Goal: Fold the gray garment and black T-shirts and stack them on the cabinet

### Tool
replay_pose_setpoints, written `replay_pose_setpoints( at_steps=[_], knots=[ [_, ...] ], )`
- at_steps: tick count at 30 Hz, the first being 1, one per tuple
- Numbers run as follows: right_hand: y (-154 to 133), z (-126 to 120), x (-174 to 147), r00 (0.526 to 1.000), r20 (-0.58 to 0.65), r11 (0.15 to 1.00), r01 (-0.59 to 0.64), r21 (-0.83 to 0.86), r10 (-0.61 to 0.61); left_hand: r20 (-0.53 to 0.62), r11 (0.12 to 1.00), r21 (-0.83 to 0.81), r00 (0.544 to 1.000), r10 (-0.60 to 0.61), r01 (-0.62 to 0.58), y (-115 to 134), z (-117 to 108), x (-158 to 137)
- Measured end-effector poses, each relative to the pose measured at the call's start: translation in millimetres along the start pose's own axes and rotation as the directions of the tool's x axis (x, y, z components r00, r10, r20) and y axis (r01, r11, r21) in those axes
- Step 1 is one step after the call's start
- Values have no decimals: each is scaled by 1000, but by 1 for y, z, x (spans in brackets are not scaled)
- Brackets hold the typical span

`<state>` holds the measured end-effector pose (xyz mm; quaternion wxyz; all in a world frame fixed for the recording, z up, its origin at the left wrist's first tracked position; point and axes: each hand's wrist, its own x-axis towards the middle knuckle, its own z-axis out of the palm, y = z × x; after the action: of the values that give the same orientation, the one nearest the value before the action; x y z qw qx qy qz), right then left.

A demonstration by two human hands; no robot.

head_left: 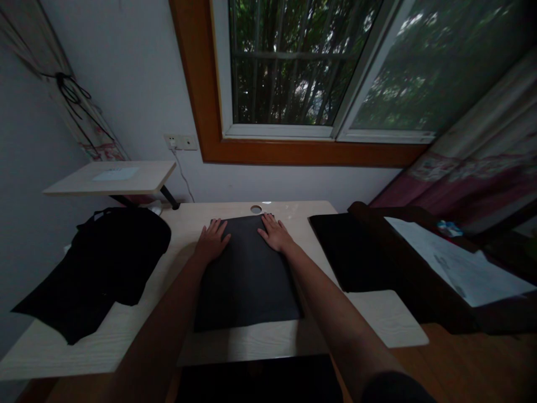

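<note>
A flat, dark grey rectangular piece (pixel 249 280), which looks like folded cloth or a sheet, lies on the pale wooden desk (pixel 239 347). My left hand (pixel 212 240) rests flat near its far left corner, fingers spread. On the far right corner lies my right hand (pixel 274 232), palm down with the fingers stretched out. Both hands press on the surface and grasp nothing. To the right lies another flat black piece (pixel 356 252), partly over the desk's edge. A crumpled black garment or bag (pixel 109 257) sits at the left; its exact kind is too dark to tell.
A small raised shelf (pixel 75 178) with a paper (pixel 115 174) on it stands at the back left. Behind the desk are a wall socket (pixel 180 142) with a plugged cable and a window (pixel 306 131). A dark piece of furniture (pixel 444 296) holding a large sheet (pixel 457 263) adjoins at right.
</note>
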<state>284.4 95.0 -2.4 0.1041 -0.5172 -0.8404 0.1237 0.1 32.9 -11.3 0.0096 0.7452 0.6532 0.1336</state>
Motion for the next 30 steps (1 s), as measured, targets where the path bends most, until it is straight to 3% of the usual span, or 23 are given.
replay_pose_setpoints(
  at_steps=[18,23,30],
  knots=[
    [23,-3,-10,999,-37,999,-21,29,22,-32,998,38,999,-39,41,-18,-10,-24],
    [32,-4,-33,994,-106,998,-12,60,19,-56,999,11,998,-40,41,-26,-17,-45],
    [33,-8,-86,965,-258,970,94,224,-34,-22,998,-63,1000,-11,10,-42,-17,-89]
  ],
)
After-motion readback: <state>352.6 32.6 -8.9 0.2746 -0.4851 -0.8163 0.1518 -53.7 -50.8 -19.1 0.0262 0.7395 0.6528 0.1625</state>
